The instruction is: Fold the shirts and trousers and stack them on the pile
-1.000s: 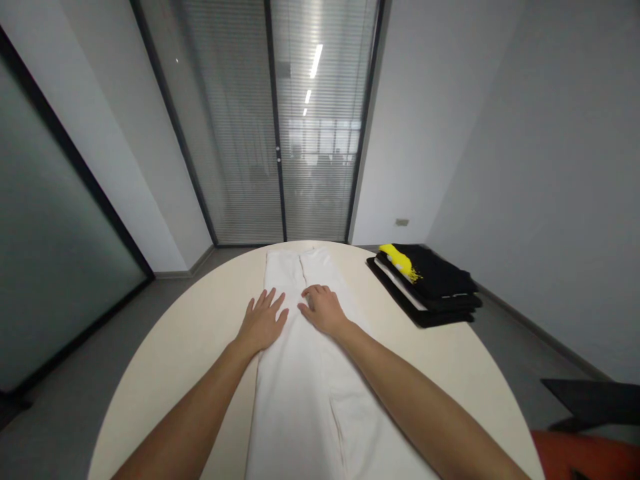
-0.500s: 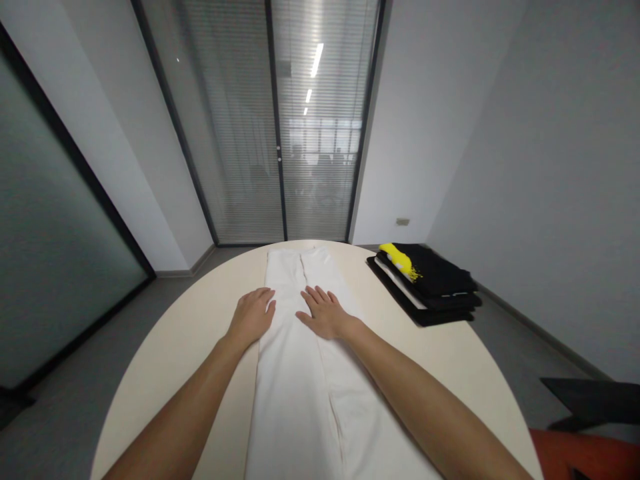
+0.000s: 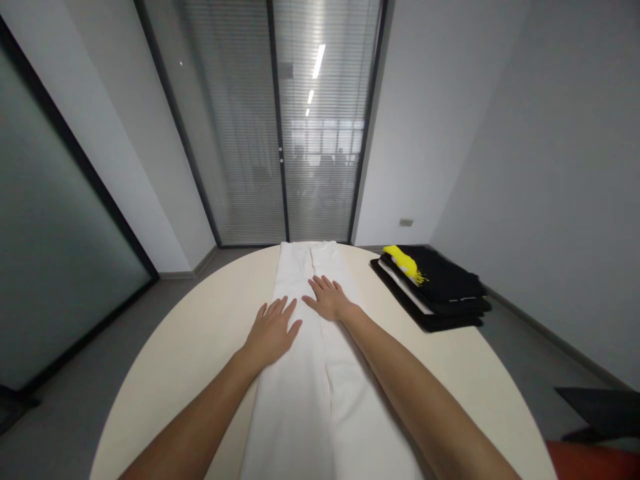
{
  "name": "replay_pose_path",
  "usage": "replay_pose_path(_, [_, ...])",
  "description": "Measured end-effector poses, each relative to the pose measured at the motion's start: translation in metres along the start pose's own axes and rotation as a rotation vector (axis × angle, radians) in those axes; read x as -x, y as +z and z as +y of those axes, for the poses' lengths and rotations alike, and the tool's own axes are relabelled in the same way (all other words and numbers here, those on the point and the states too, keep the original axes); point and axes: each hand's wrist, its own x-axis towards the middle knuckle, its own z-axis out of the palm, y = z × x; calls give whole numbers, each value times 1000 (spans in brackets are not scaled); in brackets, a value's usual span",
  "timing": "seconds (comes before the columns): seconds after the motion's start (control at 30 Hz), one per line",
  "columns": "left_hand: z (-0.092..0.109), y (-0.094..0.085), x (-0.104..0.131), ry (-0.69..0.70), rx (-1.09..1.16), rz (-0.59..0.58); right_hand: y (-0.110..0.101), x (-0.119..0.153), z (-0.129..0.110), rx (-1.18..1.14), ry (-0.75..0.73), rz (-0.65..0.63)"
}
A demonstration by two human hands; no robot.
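Observation:
A long piece of white cloth lies lengthwise on the round cream table, from the near side up to the far edge, with a seam or fold line down its middle. My left hand rests palm down on the cloth's left side, fingers spread. Farther up and to the right, my right hand lies flat on the cloth near the middle line, its fingers also apart. Neither hand grips anything.
A stack of folded dark clothes with a yellow print sits at the table's right side. Past the far edge stands a glass partition with blinds. A red seat shows at the lower right.
The cloth's far end has shifted slightly right and away, to the table's far edge. My left hand has moved right with its fingers spread wider; my right hand has slid a little farther forward.

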Motion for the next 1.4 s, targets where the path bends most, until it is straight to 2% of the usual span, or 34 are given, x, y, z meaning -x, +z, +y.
replay_pose_path(0.1, [0, 4, 1, -3, -1, -79, 0, -5, 7, -47, -38, 58])
replay_pose_path(0.2, [6, 3, 7, -47, -40, -99, -4, 4, 9, -103, -69, 69])
replay_pose_path(0.27, [13, 2, 12, -48, -64, -123, -7, 16, 9, -110, -63, 52])
replay_pose_path(0.37, [22, -1, 21, -18, -32, -226, -12, 40, 10, -67, -33, -27])
replay_pose_path(0.5, [24, -3, 26, -19, 52, -331, -16, 80, 12, 0, -13, -146])
replay_pose_path(0.6, [18, -1, 22, -7, 90, -299, -16, 106, 14, -1, -22, -177])
replay_pose_path(0.67, [15, 2, 18, -6, 100, -250, -14, 115, 15, -10, -27, -152])
replay_pose_path(0.83, [8, 7, 6, 33, 82, -171, -9, 109, 16, -10, -17, -88])
replay_pose_path(0.97, [2, -2, 7, 42, 81, -199, -11, 106, 19, -27, -36, -14])
replay_pose_path(1.07, [-1, -12, 16, 36, 103, -332, -16, 119, 19, -61, -149, 26])
replay_pose_path(1.17, [4, -21, 24, -40, 82, -434, -19, 136, 14, -87, -262, -47])
replay_pose_path(1.27, [12, -28, 30, -94, 43, -454, -21, 145, 8, -91, -260, -131])
replay_pose_path(1.4, [19, -43, 38, -83, -26, -457, -23, 144, 7, -95, -252, -153])
